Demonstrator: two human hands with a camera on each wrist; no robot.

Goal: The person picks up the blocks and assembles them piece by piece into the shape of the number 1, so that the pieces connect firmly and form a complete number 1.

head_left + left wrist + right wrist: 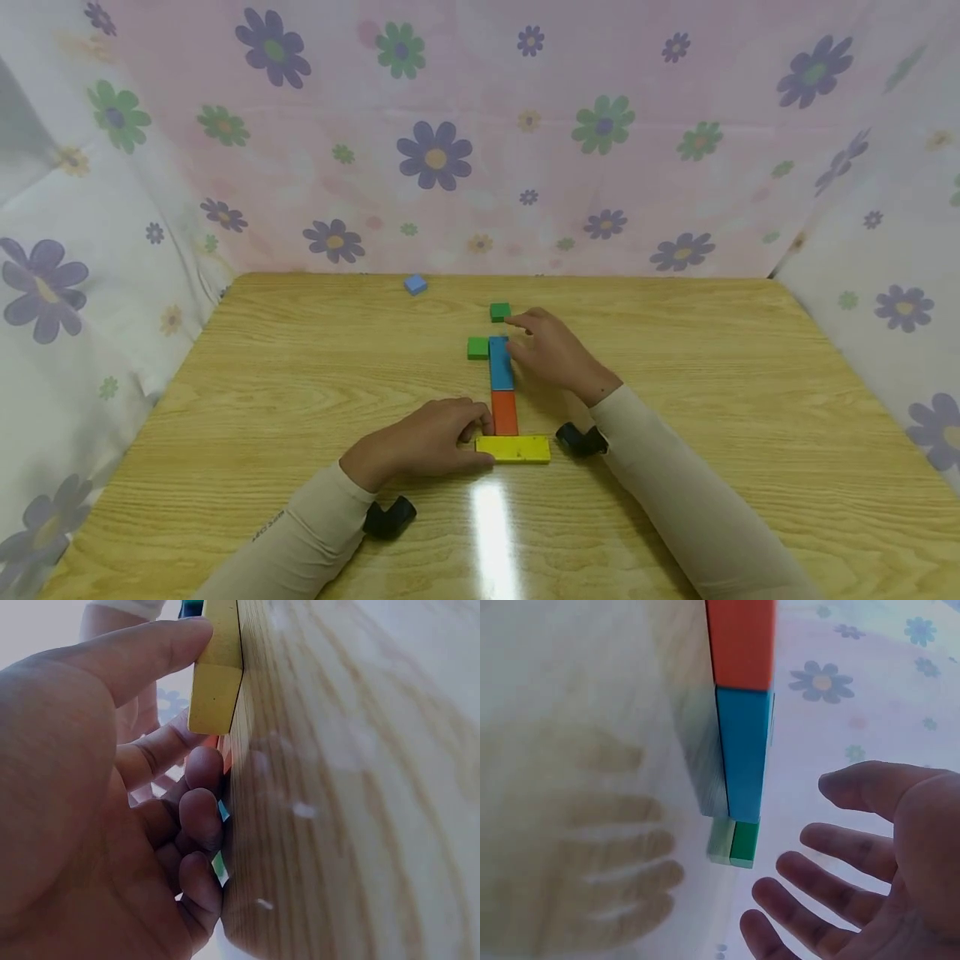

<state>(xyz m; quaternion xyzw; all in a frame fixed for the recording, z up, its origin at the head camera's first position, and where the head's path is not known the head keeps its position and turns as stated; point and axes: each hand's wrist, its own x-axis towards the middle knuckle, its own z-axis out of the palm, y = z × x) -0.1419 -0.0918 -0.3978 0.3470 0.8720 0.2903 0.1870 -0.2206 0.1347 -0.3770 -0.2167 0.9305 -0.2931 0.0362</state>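
While right hand [553, 350] hovers — left [431, 437] pinches yellow block [522, 450].

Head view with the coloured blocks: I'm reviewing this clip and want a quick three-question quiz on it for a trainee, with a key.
1. Which block does the thumb of the left hand touch?
2. True or false: the right hand grips the light blue block.
3. How many green blocks show in the head view? A) one; B) two; C) four.

Key:
1. The yellow block.
2. False: the light blue block lies apart from it, near the far edge of the table.
3. B: one is beside the blue block, the other beyond its far end.
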